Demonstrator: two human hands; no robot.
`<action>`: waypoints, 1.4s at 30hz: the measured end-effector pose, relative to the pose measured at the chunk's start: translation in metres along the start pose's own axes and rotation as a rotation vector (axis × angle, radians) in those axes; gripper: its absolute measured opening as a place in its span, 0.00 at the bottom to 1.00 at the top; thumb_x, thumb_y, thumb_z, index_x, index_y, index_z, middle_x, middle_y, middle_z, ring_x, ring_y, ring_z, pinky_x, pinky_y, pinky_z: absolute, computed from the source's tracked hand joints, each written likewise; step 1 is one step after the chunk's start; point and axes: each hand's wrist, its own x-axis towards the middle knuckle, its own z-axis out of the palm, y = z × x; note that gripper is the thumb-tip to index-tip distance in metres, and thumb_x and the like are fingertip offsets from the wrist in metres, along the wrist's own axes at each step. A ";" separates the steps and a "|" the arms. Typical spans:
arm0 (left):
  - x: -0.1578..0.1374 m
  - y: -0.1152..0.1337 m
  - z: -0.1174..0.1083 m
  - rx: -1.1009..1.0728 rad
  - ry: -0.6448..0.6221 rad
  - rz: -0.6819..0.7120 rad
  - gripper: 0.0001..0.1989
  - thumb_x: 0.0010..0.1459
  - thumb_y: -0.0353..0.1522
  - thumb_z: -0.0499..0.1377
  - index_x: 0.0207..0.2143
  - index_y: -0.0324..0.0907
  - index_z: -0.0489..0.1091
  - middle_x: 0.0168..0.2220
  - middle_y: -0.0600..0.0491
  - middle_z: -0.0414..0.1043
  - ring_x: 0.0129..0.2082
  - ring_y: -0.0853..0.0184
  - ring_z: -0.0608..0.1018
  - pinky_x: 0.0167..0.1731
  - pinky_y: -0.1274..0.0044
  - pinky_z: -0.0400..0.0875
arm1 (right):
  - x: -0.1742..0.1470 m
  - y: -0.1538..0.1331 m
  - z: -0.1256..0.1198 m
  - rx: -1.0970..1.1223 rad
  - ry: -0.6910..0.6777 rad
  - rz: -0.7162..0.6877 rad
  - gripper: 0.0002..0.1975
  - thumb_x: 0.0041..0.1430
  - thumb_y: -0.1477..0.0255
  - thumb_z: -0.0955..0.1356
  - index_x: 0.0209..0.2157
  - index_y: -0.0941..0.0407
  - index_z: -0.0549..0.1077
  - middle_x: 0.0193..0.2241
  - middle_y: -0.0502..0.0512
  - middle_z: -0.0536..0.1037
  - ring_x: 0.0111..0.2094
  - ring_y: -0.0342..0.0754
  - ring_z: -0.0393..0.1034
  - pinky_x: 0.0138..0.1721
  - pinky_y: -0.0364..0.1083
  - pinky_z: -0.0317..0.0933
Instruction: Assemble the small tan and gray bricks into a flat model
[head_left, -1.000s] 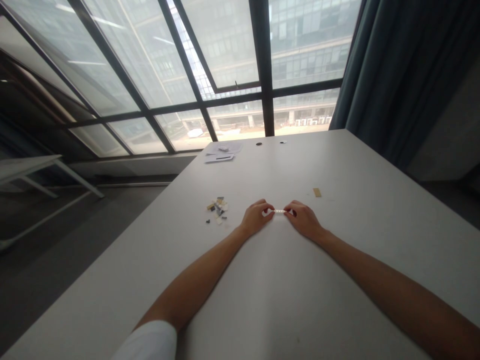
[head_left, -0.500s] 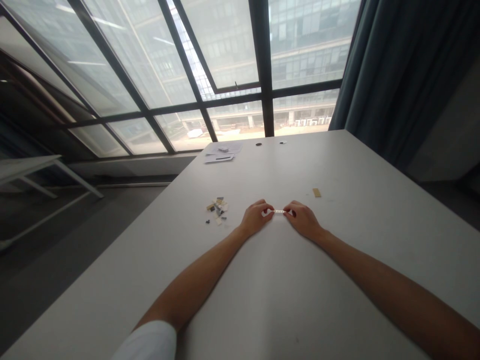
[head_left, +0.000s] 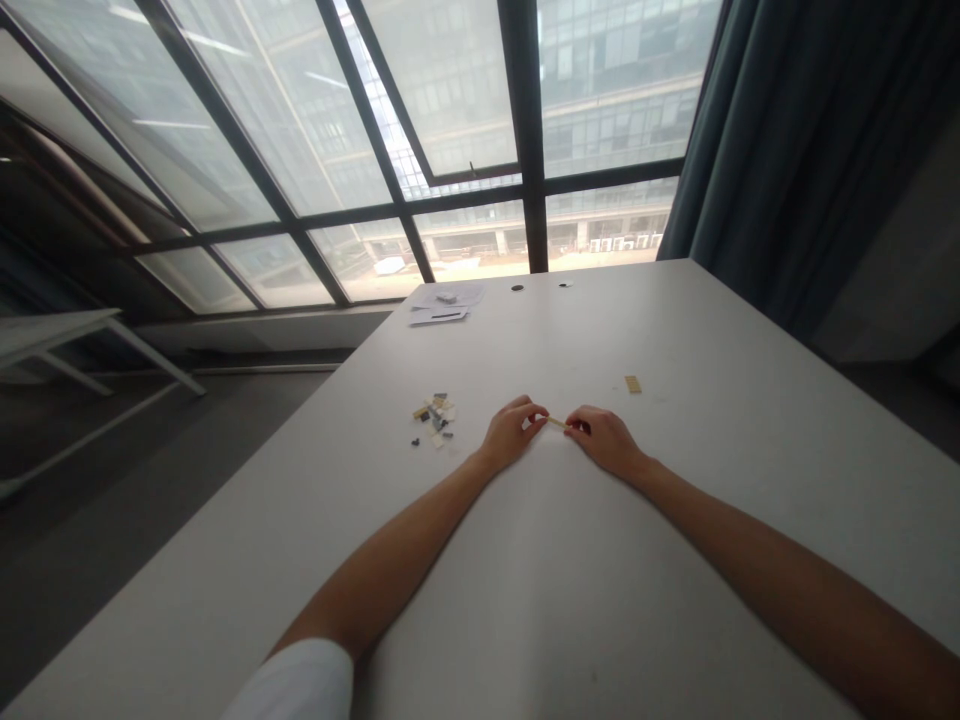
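Observation:
Between my two hands is a thin, pale building-brick strip (head_left: 556,422), slanting slightly down to the right. My left hand (head_left: 516,430) pinches its left end between thumb and fingers. At the other end, my right hand (head_left: 602,437) grips it with the fingertips, which cover that end. Left of my left hand lies a small loose pile of building pieces (head_left: 436,418) in tan, white, grey and dark colours. A tan studded plate (head_left: 633,384) rests on the table beyond my right hand.
The white table (head_left: 480,600) reaches to the windows. Papers (head_left: 439,315) with a small white object on top lie at its far left corner. A dark round disc (head_left: 517,288) and a small black-and-white item (head_left: 565,285) are near the far edge. A dark curtain (head_left: 757,170) hangs at right.
The strip has been turned in my fingers: its row of light dots showed before, and now a narrow tan side shows, more tilted. Both hands stay in nearly the same place.

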 end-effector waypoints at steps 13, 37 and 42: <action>0.002 -0.002 0.003 -0.031 0.072 0.038 0.05 0.62 0.32 0.62 0.39 0.42 0.76 0.33 0.54 0.71 0.31 0.71 0.69 0.36 0.78 0.66 | -0.003 -0.004 0.002 -0.055 -0.055 -0.116 0.02 0.61 0.72 0.69 0.33 0.54 0.76 0.30 0.50 0.76 0.30 0.44 0.68 0.35 0.42 0.58; 0.001 -0.004 0.005 -0.075 -0.045 0.100 0.19 0.56 0.35 0.68 0.50 0.45 0.76 0.38 0.51 0.74 0.40 0.65 0.75 0.43 0.74 0.71 | -0.003 0.000 0.003 -0.091 -0.023 -0.207 0.05 0.63 0.70 0.71 0.32 0.54 0.75 0.31 0.51 0.77 0.32 0.45 0.69 0.36 0.42 0.57; 0.001 -0.004 0.004 -0.072 -0.051 0.098 0.19 0.57 0.38 0.67 0.51 0.45 0.75 0.39 0.51 0.74 0.39 0.66 0.74 0.40 0.75 0.71 | -0.003 -0.002 0.003 -0.101 -0.015 -0.216 0.06 0.64 0.70 0.69 0.32 0.54 0.75 0.31 0.51 0.77 0.32 0.45 0.70 0.36 0.42 0.57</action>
